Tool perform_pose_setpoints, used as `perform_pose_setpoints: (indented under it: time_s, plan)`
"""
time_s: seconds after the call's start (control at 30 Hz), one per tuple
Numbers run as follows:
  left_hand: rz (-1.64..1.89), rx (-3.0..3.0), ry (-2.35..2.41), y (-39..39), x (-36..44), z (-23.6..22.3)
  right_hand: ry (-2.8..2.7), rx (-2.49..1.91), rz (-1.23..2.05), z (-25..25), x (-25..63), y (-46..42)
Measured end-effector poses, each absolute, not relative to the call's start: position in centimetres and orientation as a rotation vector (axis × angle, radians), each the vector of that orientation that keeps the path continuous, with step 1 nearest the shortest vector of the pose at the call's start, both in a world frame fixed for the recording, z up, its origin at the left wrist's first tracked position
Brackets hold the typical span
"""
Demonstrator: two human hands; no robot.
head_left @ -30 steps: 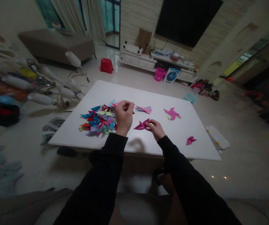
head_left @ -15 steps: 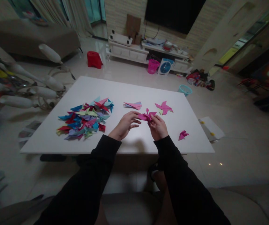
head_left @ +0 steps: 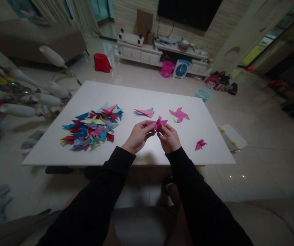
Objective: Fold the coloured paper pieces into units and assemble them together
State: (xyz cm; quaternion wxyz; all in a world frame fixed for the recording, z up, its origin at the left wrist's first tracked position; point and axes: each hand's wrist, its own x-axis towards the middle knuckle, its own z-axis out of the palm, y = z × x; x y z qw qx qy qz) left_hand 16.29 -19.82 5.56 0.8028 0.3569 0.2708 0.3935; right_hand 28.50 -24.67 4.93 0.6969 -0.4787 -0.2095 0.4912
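Note:
A magenta paper crane [head_left: 158, 125] is held between my two hands above the white table [head_left: 126, 155]. My left hand [head_left: 139, 136] pinches its left side between thumb and fingers. On the other side, my right hand [head_left: 169, 137] grips it with thumb and fingertips. Another magenta paper crane [head_left: 200, 144] lies on the table to the right of my right hand. Behind the hands sit a small stack of folded paper strips [head_left: 144, 112] and a pink folded pinwheel shape [head_left: 179, 114] with yellow-green paper under it.
A heap of colourful paper cranes [head_left: 93, 128] covers the table's left part. A lamp with white shades [head_left: 52, 56] stands off the left edge. Past the far right corner is a light-blue basket [head_left: 203, 95]; a red stool [head_left: 102, 63] stands on the floor beyond.
My left hand has gone from loosely touching the crane to pinching its left side. The crane has turned and shifted slightly left, and my right-hand grip has moved lower on it.

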Motion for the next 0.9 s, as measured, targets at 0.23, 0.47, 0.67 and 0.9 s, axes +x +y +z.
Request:
perform_pose_setpoints:
  time_s: [0.23, 0.47, 0.67, 0.9]
  plan:
    - [0.847, 0.717, 0.541, -19.72, 15.99, 5.48, -0.512, -1.046, 1.101, 5.37, 27.88, -24.71]
    - [0.865, 0.753, 0.551, -19.69, 15.54, 5.36, -0.568, -1.061, 1.067, 4.96, 27.91, -24.78]
    - [0.887, 0.711, 0.496, -19.88, 15.57, 5.34, -0.532, -1.051, 1.07, 5.0, 27.59, -24.86]
    - [0.881, 0.713, 0.498, -19.74, 15.68, 5.04, -0.535, -1.064, 1.129, 4.95, 27.42, -24.95]
